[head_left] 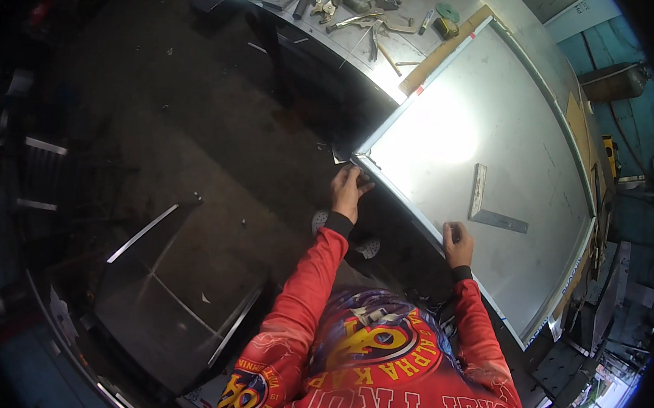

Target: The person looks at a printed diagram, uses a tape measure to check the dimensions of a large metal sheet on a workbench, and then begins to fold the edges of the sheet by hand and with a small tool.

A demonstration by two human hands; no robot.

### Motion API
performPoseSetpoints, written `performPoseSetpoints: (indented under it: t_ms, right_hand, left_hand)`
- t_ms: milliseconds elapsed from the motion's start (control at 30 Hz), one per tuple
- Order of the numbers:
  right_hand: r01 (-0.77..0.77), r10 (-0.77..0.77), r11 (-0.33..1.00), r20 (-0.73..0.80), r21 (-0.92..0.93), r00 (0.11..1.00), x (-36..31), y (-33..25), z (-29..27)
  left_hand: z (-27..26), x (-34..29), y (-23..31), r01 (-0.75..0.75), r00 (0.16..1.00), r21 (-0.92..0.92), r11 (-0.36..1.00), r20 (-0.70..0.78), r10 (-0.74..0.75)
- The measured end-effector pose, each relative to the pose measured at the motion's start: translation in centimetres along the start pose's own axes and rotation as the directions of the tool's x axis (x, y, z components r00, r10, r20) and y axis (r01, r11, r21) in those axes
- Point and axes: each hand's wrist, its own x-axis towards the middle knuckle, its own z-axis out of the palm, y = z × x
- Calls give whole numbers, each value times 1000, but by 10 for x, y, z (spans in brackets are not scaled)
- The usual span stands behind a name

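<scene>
A large pale metal frame [411, 207] lies on the workbench around a broad grey sheet surface [519, 126]. At its near left corner my left hand [349, 191] grips the edge with bent fingers. Farther right along the same near bar, my right hand [459, 246] is closed with its fingers curled at the bar; the exact grip is partly hidden. Just beyond that hand, a try square [499, 221] rests flat on the sheet, touched by neither hand. Bright glare covers the left part of the sheet.
Locking pliers [363, 21], a tape measure [446, 28] and other tools crowd the bench's far left. Cardboard [581, 133] shows past the frame's right side. A dark panel with a light metal edge [143, 233] stands low on my left, above the dark floor [208, 136].
</scene>
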Motion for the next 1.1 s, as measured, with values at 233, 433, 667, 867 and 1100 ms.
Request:
performPoseSetpoints:
  t_ms: [233,433,667,867,1100]
  right_hand:
    - [-63,64,998,68,-14,996,1,-6,-6]
    - [120,-123,991,44,60,991,0,-23,0]
    - [257,-283,877,5,406,959,32,-68,70]
    - [-98,3,726,138,681,990,-8,-52,37]
    - [-570,424,375,411,731,807,-81,-53,-17]
  left_hand:
    - [-1,-27,-4,-2,992,-229,973,125,31]
    - [36,-41,10,-202,936,324,924,341,85]
    - [129,-69,27,-622,744,689,373,668,6]
    - [95,-101,37,-392,569,496,775,793,-220]
    - [22,-61,15,-352,911,835,423,409,-49]
